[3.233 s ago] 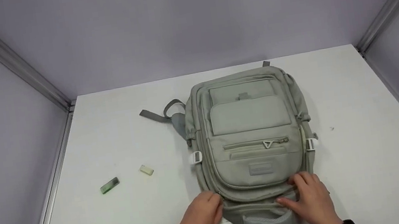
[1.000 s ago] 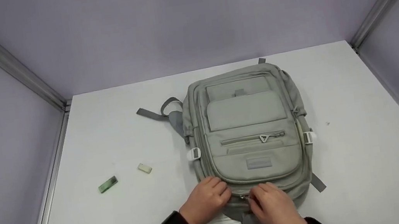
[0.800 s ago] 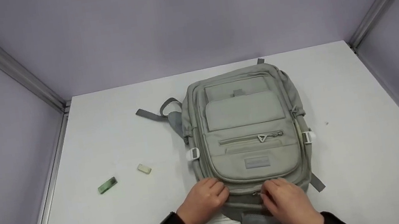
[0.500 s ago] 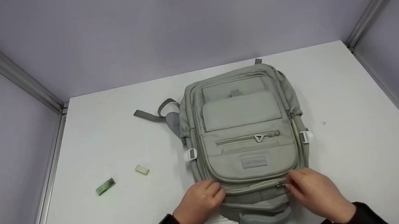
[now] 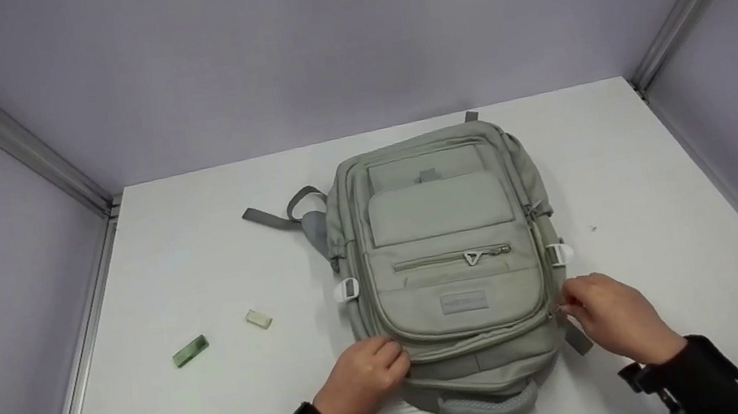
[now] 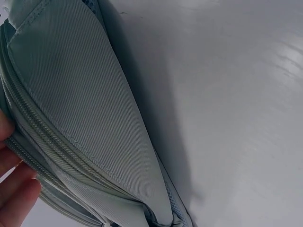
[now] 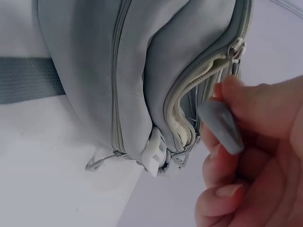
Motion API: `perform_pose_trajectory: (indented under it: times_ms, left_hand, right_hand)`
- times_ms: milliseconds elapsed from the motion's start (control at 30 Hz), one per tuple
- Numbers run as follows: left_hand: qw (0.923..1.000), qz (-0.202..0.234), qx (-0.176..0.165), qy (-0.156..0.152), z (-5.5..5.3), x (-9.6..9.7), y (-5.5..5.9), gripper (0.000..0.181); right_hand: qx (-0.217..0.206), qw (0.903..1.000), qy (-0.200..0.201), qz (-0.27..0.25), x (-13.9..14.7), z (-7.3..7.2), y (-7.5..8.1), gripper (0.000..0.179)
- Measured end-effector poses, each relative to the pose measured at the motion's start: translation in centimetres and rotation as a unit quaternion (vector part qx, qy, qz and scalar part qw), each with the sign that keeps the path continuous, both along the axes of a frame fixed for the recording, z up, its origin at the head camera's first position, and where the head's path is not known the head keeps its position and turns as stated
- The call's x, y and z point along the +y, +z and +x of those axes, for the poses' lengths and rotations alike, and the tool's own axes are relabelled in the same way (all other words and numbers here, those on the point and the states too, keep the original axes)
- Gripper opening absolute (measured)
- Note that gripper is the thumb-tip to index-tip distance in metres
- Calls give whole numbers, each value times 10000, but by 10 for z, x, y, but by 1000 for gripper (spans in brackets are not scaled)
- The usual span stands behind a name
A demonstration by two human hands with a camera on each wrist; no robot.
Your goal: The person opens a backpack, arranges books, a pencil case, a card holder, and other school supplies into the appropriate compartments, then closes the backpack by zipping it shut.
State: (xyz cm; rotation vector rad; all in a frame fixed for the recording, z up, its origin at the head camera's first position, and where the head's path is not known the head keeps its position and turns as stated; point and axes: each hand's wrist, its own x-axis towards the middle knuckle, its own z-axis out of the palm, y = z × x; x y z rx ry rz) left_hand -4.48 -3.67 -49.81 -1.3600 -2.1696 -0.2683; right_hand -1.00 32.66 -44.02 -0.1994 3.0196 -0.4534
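Observation:
A grey-green backpack (image 5: pixel 450 217) lies front up on the white table, its top handle (image 5: pixel 488 408) towards me. My left hand (image 5: pixel 363 384) holds the edge of the front compartment at the lower left; in the left wrist view its fingers (image 6: pixel 19 196) curl at the zipper edge (image 6: pixel 52 137). At the lower right side, my right hand (image 5: pixel 619 316) pinches a grey zipper pull (image 7: pixel 220 125), seen in the right wrist view between thumb and fingers. The metal slider (image 7: pixel 235 49) sits just above it. Between this slider and another lower down, the zipper gapes, showing pale lining (image 7: pixel 177 123).
Left of the backpack lie a small green block (image 5: pixel 190 351) and a smaller pale block (image 5: pixel 258 318). A loose strap (image 5: pixel 269 219) sticks out on the upper left. A tiny scrap (image 5: pixel 593 228) lies to the right. Panels (image 5: pixel 346 44) enclose the table.
My right hand has pulled the zipper pull from the middle of the backpack's near end rightwards and round the lower right corner. My left hand stays at the lower left edge. The view shifts slightly.

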Motion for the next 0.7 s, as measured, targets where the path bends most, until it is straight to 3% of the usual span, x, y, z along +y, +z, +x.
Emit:
perform_pose_trajectory:
  times_ms: [433, 567, 700]
  left_hand:
    - [9996, 67, -265, -24, 3, -4, 0, 6]
    - [9987, -18, -499, 87, 4, -1, 5, 7]
    - [9965, 25, -794, 274, 10, 18, 17, 11]
  right_hand:
    - [308, 9995, -85, 43, 19, -14, -2, 13]
    - [357, 9992, -107, -156, 19, -15, 0, 14]
    - [158, 9990, -130, -403, 19, -16, 2, 13]
